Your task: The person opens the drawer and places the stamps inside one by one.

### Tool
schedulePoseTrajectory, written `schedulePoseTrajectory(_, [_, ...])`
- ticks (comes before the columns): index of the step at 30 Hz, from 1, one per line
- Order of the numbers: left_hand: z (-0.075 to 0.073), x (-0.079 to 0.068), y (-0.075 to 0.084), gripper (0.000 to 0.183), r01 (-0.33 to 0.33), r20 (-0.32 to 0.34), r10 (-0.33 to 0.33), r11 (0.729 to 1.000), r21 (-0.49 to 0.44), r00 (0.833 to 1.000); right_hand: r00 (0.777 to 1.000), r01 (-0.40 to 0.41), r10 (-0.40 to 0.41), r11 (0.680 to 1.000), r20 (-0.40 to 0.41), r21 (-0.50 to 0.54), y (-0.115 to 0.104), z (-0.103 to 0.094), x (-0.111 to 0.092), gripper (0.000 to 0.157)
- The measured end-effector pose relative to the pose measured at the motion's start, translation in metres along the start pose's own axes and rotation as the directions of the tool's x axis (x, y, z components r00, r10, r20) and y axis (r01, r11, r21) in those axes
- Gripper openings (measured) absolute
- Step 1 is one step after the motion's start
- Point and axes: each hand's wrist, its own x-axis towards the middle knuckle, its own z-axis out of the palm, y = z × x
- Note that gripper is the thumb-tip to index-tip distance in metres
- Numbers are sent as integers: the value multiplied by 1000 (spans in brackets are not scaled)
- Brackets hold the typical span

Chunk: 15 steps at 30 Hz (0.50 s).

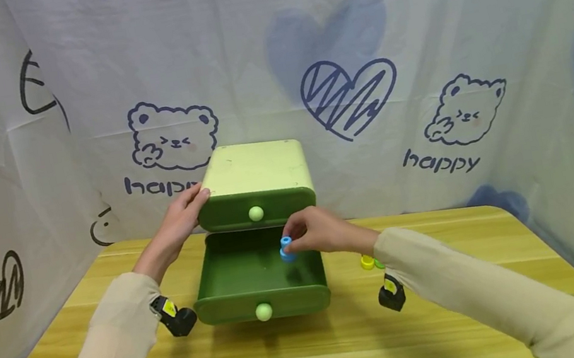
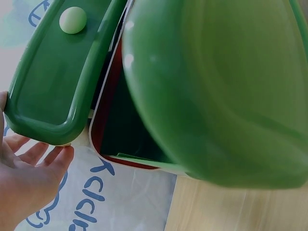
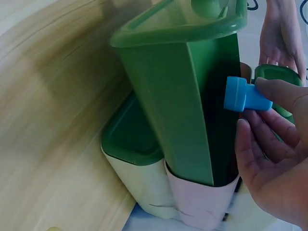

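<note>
I see the blue piece above the pulled-out lower drawer, pinched between thumb and fingers of the right hand. The left hand, loosely extended, rests against the cabinet's upper left side. Rightward, a yellow piece lies on the table.

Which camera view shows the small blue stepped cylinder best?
The right wrist view: the small blue stepped cylinder appears large and side-on, its wider end uncovered, pinched by the right hand. The head view shows it small, at the open green drawer; the left wrist view does not show it.
</note>
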Motion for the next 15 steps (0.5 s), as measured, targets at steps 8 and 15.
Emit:
schedulePoseTrajectory(8, [0,0,0,66,2,-6,-2,1000,-2,1000,991,25,-23,1000,128,-13,0,11,14,17])
schedulePoseTrajectory(15, [0,2,0,66,6,-11,-6,1000,4,1000,988,16,-17,1000,153,11,1,21,21,19])
